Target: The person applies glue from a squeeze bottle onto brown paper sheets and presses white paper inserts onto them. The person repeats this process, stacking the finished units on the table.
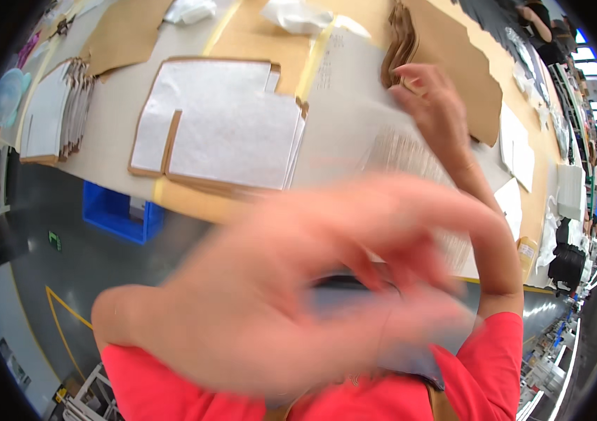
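Right hand: raised over the far part of the table, fingers loosely spread and curled, nothing clamped between them; fingertips at the near edge of a brown cardboard stack, touching or just short of it, which cannot be told. Stack: sheets on edge, fanned, long axis running away from the person toward the far table edge; it lies just beyond and slightly left of the fingertips, with a wide brown sheet flat to its right. Left hand: close to the camera, heavily blurred, fingers bent with a gap between thumb and fingers; whether it holds anything cannot be told; well apart from the stack, so the right hand is much the nearer. Under the right wrist: a pale printed paper sheet, flat. Left of that: white padded panels on brown backing, flat, overlapping. Far left: a second stack of white-faced boards. Top centre: crumpled white wrap. Below the table edge: a blue bin on the grey floor. Lower frame: red sleeves.
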Available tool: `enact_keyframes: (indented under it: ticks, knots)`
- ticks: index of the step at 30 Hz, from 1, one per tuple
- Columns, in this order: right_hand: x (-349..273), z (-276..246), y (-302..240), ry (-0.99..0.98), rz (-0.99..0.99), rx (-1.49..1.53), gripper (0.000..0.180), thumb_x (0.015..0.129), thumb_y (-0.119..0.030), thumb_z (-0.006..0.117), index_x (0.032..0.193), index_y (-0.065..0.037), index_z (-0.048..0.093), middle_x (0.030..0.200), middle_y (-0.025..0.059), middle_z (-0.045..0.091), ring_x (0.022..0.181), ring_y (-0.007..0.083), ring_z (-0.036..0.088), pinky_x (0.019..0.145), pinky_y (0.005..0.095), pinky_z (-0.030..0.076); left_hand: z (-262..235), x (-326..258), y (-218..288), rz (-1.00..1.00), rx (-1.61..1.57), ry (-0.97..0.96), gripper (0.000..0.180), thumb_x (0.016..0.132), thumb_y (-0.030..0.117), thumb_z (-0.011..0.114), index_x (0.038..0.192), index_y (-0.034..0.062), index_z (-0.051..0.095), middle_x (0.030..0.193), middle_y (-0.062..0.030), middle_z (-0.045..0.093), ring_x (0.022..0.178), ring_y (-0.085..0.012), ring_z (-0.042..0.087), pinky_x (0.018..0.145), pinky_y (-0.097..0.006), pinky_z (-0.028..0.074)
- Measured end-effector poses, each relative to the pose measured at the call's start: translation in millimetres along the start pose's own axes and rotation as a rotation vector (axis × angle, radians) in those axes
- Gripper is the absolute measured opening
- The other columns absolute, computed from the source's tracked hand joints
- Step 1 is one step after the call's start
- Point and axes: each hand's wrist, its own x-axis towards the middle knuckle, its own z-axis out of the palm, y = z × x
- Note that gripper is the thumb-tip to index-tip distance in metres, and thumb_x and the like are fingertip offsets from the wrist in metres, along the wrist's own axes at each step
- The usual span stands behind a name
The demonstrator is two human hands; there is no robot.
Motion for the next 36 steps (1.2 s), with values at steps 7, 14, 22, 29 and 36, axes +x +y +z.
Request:
enact_keyframes:
  ticks: [7, 14, 22, 29, 36]
  knots:
    - [-8.5, 5.6, 57.0, 0.051, 0.070, -0.066, 0.033, 0.085, -0.028, 0.077, 0.107, -0.007, 0.065, 0.107, 0.0089, 0.066, 0.101, 0.0258, 0.063, 0.087, 0.0378, 0.050, 114.3, 28.8, -50.5, 0.087, 0.011, -0.734, 0.039, 0.082, 0.005, 0.060, 0.120, -0.0014, 0.062, 0.103, -0.0097, 0.062, 0.094, -0.0184, 0.059, 0.079, -0.030, 0.049]
    - [-11.3, 3.9, 59.3, 0.060, 0.115, 0.005, 0.023, 0.086, -0.020, 0.076, 0.103, -0.007, 0.067, 0.102, 0.0080, 0.065, 0.095, 0.0225, 0.063, 0.084, 0.0345, 0.052, 172.0, 62.9, -74.7, 0.197, 0.040, -0.925, 0.031, 0.083, 0.010, 0.062, 0.112, 0.0005, 0.065, 0.106, -0.0145, 0.063, 0.097, -0.0251, 0.061, 0.081, -0.035, 0.051]
    - [-13.2, 9.0, 61.9, 0.176, -0.050, -0.006, 0.013, 0.088, -0.015, 0.072, 0.099, -0.009, 0.068, 0.095, 0.0056, 0.064, 0.087, 0.0220, 0.060, 0.077, 0.0329, 0.050, 103.4, 92.8, -110.5, 0.043, 0.272, -0.559, 0.028, 0.092, 0.016, 0.062, 0.117, 0.0024, 0.063, 0.108, -0.0181, 0.063, 0.108, -0.0324, 0.060, 0.093, -0.038, 0.049]
    - [-21.8, -17.7, 86.3, 0.562, 0.454, 0.832, 0.014, 0.098, -0.016, 0.063, 0.106, -0.004, 0.062, 0.092, -0.0014, 0.059, 0.077, 0.0056, 0.053, 0.070, 0.0229, 0.046, 8.8, 171.8, -102.3, 0.069, 0.249, 0.070, 0.040, 0.098, 0.029, 0.064, 0.127, 0.0012, 0.061, 0.113, -0.0035, 0.066, 0.106, -0.0144, 0.062, 0.094, -0.030, 0.049]
    - [-39.3, -22.4, 86.2, 0.422, -0.140, 0.256, 0.016, 0.092, -0.005, 0.068, 0.107, -0.006, 0.062, 0.101, 0.0053, 0.067, 0.087, 0.0172, 0.064, 0.079, 0.0289, 0.052, 14.0, 297.8, -50.6, 0.000, -0.323, 0.231, 0.046, 0.096, 0.031, 0.067, 0.126, -0.0025, 0.059, 0.117, -0.0099, 0.066, 0.109, -0.0187, 0.061, 0.097, -0.036, 0.048]
